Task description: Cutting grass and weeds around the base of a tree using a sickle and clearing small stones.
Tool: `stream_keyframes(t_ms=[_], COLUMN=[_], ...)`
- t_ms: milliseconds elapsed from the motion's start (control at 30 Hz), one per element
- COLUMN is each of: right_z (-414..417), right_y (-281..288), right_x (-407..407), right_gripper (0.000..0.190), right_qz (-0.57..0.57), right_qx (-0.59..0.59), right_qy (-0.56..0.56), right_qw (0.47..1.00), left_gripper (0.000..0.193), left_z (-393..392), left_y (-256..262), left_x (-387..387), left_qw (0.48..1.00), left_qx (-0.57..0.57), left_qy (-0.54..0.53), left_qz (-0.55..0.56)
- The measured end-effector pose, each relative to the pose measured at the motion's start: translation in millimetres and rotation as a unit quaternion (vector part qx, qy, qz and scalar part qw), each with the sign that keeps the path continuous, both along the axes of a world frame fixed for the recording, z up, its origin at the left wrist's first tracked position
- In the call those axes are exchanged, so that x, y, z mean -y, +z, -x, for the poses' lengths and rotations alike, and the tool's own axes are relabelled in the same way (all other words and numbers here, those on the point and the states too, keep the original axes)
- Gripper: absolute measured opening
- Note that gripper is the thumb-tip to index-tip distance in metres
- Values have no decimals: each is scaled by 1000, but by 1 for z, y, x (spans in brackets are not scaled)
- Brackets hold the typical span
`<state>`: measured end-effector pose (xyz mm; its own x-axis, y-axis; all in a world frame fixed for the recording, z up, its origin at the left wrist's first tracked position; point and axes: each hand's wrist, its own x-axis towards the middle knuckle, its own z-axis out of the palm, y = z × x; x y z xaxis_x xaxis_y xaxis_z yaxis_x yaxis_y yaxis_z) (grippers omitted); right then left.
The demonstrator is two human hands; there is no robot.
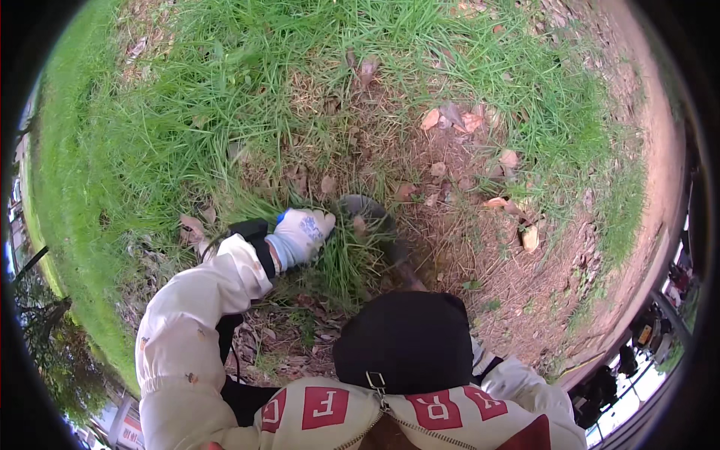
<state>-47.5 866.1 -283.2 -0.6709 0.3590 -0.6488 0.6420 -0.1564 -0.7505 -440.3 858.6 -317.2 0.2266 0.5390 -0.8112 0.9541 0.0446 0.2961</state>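
My left hand (pixel 306 233), in a white glove with a blue print, is closed around a bunch of long green grass (pixel 346 264). Just right of the grass lies the dark curved blade of a sickle (pixel 374 219), slightly blurred. Its handle end (pixel 413 281) runs down behind my black-clad knee (pixel 405 343). My right hand is hidden behind that knee; only the right sleeve (pixel 517 382) shows at the lower right, so what that hand holds cannot be seen.
Tall grass (pixel 169 129) grows ahead and to the left. Bare soil with dry stalks (pixel 472 264) and fallen dry leaves (pixel 469 121) lies to the right. A pale dirt path (pixel 658 169) curves along the right edge. Parked vehicles (pixel 647 332) show at the lower right rim.
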Motion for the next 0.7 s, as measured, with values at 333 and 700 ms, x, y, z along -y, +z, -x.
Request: stream_keyframes(t_ms=[333, 700], right_z=[277, 232], right_y=[-64, -51], right_x=[-144, -96], right_gripper=[32, 41], right_qz=[-17, -164], right_qx=[-14, 77], right_qy=[-6, 144], right_qw=[1000, 973], left_gripper=[80, 18], left_z=[148, 189], left_y=[-39, -72], left_x=[-58, -47], left_qw=[919, 900], left_qx=[-281, -237], left_qy=[109, 221], left_qz=[-254, -291])
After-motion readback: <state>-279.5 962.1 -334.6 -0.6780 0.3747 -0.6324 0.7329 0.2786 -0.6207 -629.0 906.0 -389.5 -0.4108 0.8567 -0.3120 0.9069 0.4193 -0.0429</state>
